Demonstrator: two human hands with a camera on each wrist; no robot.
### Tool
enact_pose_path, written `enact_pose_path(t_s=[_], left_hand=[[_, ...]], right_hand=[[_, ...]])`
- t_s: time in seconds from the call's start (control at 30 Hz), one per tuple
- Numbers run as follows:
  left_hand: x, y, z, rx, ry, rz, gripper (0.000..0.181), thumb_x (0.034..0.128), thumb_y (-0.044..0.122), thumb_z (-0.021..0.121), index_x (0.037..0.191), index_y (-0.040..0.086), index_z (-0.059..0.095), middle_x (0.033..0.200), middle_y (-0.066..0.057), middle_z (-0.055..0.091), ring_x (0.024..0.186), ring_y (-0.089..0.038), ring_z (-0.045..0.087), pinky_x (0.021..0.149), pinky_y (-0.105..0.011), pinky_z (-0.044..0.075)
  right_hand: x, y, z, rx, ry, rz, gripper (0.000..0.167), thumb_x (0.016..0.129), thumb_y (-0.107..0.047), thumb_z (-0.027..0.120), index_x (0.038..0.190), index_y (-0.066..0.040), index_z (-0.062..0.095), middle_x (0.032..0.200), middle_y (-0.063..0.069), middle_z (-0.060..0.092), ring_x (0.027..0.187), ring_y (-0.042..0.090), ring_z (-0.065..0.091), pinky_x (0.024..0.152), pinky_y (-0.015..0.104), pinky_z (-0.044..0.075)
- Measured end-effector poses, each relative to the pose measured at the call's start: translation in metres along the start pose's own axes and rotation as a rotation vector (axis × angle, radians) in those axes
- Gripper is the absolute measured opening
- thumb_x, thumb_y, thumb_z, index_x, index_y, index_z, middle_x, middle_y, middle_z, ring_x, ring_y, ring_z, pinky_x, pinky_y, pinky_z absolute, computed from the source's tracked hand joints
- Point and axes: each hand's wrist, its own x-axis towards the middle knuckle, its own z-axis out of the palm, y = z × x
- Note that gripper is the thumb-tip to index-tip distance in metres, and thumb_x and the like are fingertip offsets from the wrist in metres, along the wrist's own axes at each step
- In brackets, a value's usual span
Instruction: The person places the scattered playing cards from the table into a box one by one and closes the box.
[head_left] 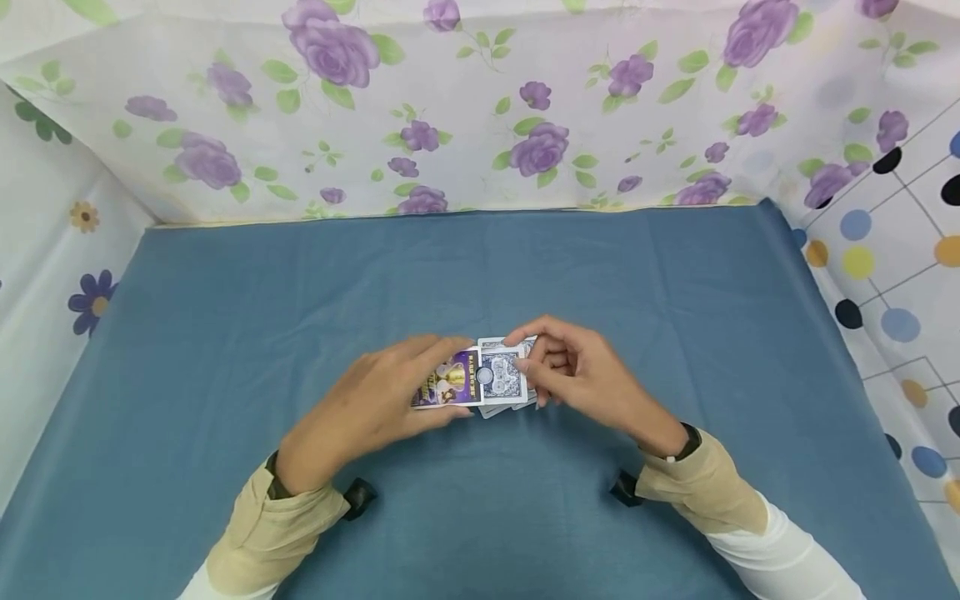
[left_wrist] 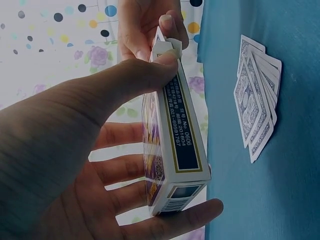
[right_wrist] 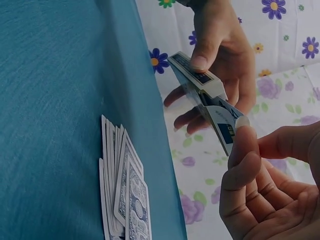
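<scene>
The left hand (head_left: pixel 372 396) holds a slim card box (head_left: pixel 452 379) by its long narrow edges, thumb along one, fingers spread across the opposite side, opened only as wide as the box. This box is smooth, straight-edged printed card, purple with a gold trophy on its face and a dark, gold-bordered panel down one side; it is raised above the blue cloth (head_left: pixel 480 533), its white end flaps (left_wrist: pixel 172 46) standing open toward the right. Past that end, the right hand (head_left: pixel 581 371) pinches a thin, flat piece (right_wrist: pixel 222 129) between thumb and forefinger, the tips nearly together and the other fingers curled; whether it is a flap or a card I cannot tell. Below lies a loose fan of cards (left_wrist: pixel 256 102), glossy, round-cornered, with ornate blue-and-white backs, partly hidden from above by the box and the right fingers. Around them, from left to right, are a white cloth with daisy-like flowers (head_left: pixel 92 304), a limp rose-printed sheet (head_left: pixel 465 108) behind the softly creased blue cloth, and a dotted cloth (head_left: pixel 900 325).
</scene>
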Motion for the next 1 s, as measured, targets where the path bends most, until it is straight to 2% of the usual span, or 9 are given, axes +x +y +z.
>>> enact_pose_path(t_s=[0.2, 0.43, 0.73, 1.0], left_hand=[[0.000, 0.002, 0.001, -0.005, -0.006, 0.008, 0.065, 0.0896, 0.045, 0.077, 0.144, 0.017, 0.054, 0.124, -0.007, 0.066, 0.095, -0.014, 0.063, 0.070, -0.032, 0.052], [0.001, 0.003, 0.002, 0.012, 0.003, 0.033, 0.065, 0.0898, 0.045, 0.076, 0.144, 0.016, 0.054, 0.123, -0.007, 0.066, 0.095, -0.014, 0.064, 0.070, -0.032, 0.052], [0.003, 0.005, 0.003, 0.008, -0.004, 0.046, 0.066, 0.0889, 0.044, 0.078, 0.144, 0.016, 0.054, 0.121, -0.006, 0.066, 0.094, -0.014, 0.064, 0.070, -0.033, 0.053], [0.002, 0.006, 0.005, 0.006, -0.004, 0.059, 0.068, 0.0873, 0.042, 0.080, 0.144, 0.014, 0.055, 0.123, -0.007, 0.066, 0.096, -0.015, 0.065, 0.071, -0.033, 0.054]], right_hand=[[0.001, 0.002, 0.004, 0.003, -0.008, -0.007, 0.028, 0.100, -0.013, 0.065, 0.128, -0.009, 0.061, 0.077, 0.021, 0.063, 0.058, 0.035, 0.061, 0.048, 0.044, 0.051], [0.000, 0.007, 0.008, -0.010, -0.009, -0.015, 0.028, 0.101, -0.013, 0.065, 0.128, -0.014, 0.061, 0.073, 0.020, 0.060, 0.054, 0.036, 0.056, 0.049, 0.041, 0.050], [0.001, 0.009, 0.012, -0.002, -0.027, -0.001, 0.027, 0.101, -0.013, 0.065, 0.127, -0.015, 0.062, 0.074, 0.019, 0.059, 0.054, 0.038, 0.055, 0.050, 0.044, 0.051], [0.001, 0.011, 0.018, -0.033, -0.033, 0.011, 0.028, 0.100, -0.015, 0.066, 0.127, -0.017, 0.063, 0.073, 0.008, 0.056, 0.054, 0.037, 0.056, 0.050, 0.040, 0.051]])
